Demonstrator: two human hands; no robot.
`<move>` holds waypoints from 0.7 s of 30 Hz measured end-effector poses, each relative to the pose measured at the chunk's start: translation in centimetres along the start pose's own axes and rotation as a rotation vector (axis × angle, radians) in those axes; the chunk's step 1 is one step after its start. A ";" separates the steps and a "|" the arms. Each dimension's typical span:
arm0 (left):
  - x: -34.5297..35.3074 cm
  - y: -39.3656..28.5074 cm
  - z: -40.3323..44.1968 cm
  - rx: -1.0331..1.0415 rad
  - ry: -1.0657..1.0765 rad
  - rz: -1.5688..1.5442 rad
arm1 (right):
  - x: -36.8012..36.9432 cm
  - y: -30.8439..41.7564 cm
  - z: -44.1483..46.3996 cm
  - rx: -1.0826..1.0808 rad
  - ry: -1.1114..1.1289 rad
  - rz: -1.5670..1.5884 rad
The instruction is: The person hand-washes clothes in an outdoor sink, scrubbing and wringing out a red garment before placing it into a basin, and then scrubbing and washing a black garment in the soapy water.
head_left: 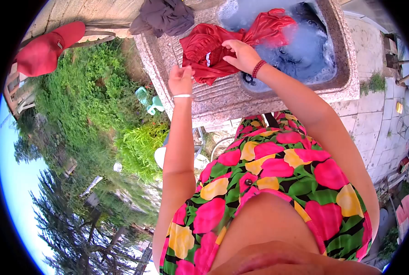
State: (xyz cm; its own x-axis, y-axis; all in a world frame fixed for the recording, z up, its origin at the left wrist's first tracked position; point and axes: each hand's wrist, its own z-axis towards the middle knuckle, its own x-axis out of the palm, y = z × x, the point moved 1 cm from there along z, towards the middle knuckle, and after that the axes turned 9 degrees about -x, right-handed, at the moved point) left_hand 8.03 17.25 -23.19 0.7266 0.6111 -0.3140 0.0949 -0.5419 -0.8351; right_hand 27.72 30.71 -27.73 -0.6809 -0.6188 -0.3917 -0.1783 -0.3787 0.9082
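A wet red garment (pixel 204 43), with a gathered section and a small white label, is spread on the ribbed washboard (pixel 222 98) of a stone sink. Its far end trails into the cloudy water. My left hand (pixel 181 81), wearing a white bracelet, is closed with its fingertips at the garment's near left edge. Over the middle of the cloth lies my right hand (pixel 243 56), wearing a red beaded bracelet, its thumb and forefinger apart. The right hand's other fingers are partly hidden.
Soapy water with dark cloth (pixel 300 59) in it fills the sink basin (pixel 346 59). A bunched dark garment (pixel 163 17) lies at the sink's far left corner. Further left are a red cap (pixel 48 50) and green plants (pixel 90 91). Paving (pixel 369 119) lies to the right.
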 end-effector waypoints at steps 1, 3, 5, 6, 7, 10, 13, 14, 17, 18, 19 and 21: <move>1.1 -0.4 0.5 0.033 0.040 0.021 | 1.0 -0.1 0.8 0.027 -0.025 -0.011; 2.8 0.5 2.7 0.386 -0.040 0.544 | 2.8 -1.0 2.5 0.082 -0.083 -0.038; 4.4 1.6 3.5 0.729 -0.294 0.945 | 3.7 -1.5 3.4 0.137 0.066 -0.144; 4.6 1.8 3.6 0.592 -0.242 0.955 | 4.0 -1.5 3.7 0.144 0.122 -0.174; 4.7 2.0 3.8 0.455 -0.189 0.960 | 4.2 -1.6 3.8 0.152 0.177 -0.205; 4.2 1.4 3.3 0.290 -0.102 0.933 | 4.3 -0.2 3.0 0.064 0.056 -0.293; 3.8 0.9 1.5 0.439 -0.117 0.855 | 4.0 0.0 2.2 -0.063 -0.012 -0.237; 3.8 0.6 1.2 0.523 -0.120 0.809 | 4.0 -0.2 2.0 -0.098 -0.017 -0.171; 4.2 -0.7 -0.7 0.714 -0.070 0.650 | 1.8 2.6 0.6 -0.142 -0.131 -0.097; 4.6 -1.6 -1.3 0.724 -0.031 0.659 | 0.9 3.8 0.3 -0.156 -0.181 -0.100; 5.1 -2.5 -1.9 0.733 0.005 0.668 | -0.2 5.6 -0.1 -0.170 -0.229 -0.101; 6.8 -3.2 -3.0 0.707 -0.078 0.641 | -2.7 8.9 -0.6 -0.134 -0.268 0.006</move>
State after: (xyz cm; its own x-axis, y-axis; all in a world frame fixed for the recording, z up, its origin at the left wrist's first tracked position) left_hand 14.68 21.41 -21.33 0.4475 0.3701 -0.8141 -0.7567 -0.3286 -0.5652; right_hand 28.33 28.58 -18.67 -0.8481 -0.4242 -0.3174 -0.0906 -0.4742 0.8757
